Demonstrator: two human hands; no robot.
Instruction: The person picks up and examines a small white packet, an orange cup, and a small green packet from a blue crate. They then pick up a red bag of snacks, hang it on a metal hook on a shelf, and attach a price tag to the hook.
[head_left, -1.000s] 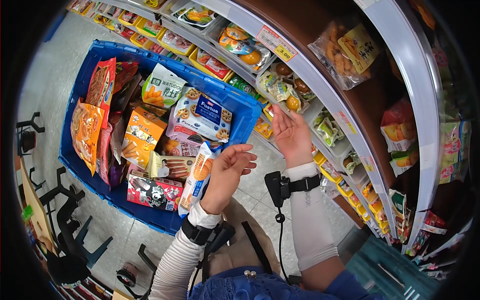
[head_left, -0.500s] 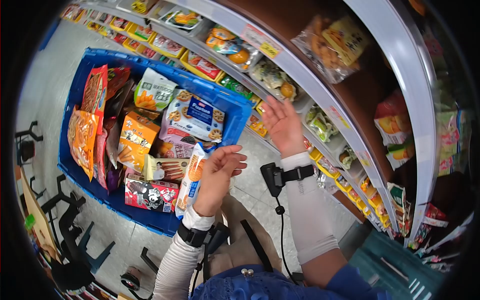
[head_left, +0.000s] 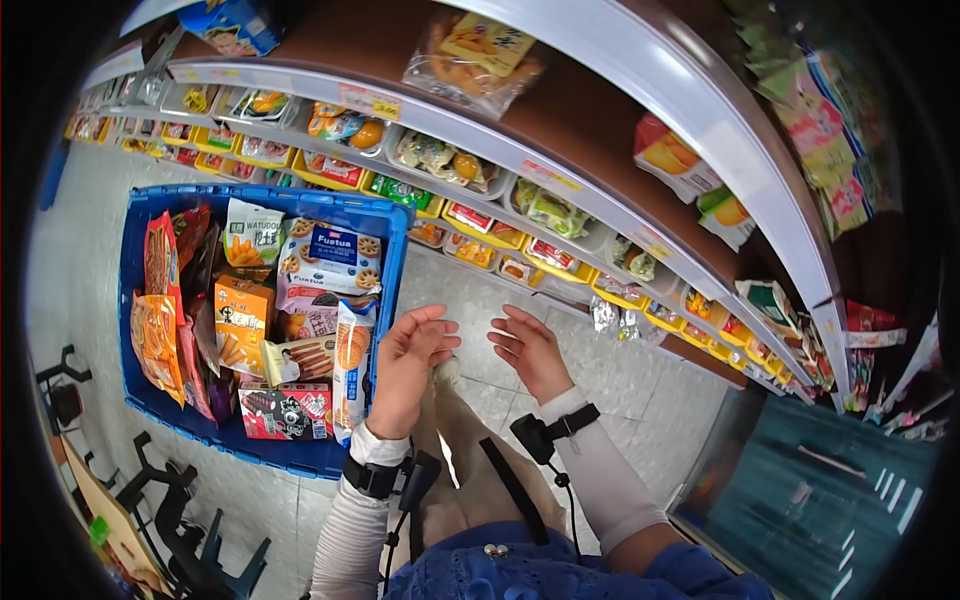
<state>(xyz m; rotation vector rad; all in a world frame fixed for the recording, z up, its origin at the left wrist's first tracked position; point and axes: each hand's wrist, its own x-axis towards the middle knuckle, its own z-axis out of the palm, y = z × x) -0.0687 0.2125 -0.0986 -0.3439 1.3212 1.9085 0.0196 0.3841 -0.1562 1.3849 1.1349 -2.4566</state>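
My left hand point(head_left: 405, 365) is open with loosely bent fingers, beside the right edge of a blue crate point(head_left: 395, 252). Nearest to it in the crate stands a long white-and-blue biscuit pack point(head_left: 351, 365). My right hand point(head_left: 537, 358) hovers over the floor, open and facing the left one. Neither hand holds anything. The crate also contains a Fustua cookie bag point(head_left: 330, 258), a white-and-green snack bag point(head_left: 252, 235), an orange snack box point(head_left: 242, 325), a cream pack with sticks point(head_left: 300, 360), a red-and-black box point(head_left: 285, 412) and orange snack bags point(head_left: 157, 345).
A curving store shelf point(head_left: 590, 110) runs across the top and right, with yellow trays point(head_left: 485, 222) of packaged food below it. At lower right is a dark teal bin-like container point(head_left: 800, 500). Black stool-like legs point(head_left: 160, 485) stand left on the tiled floor point(head_left: 480, 290).
My right hand has come down from beside the shelf trays toward my body. The view has turned, so the crate sits lower and further left. My left hand stays near the crate's edge.
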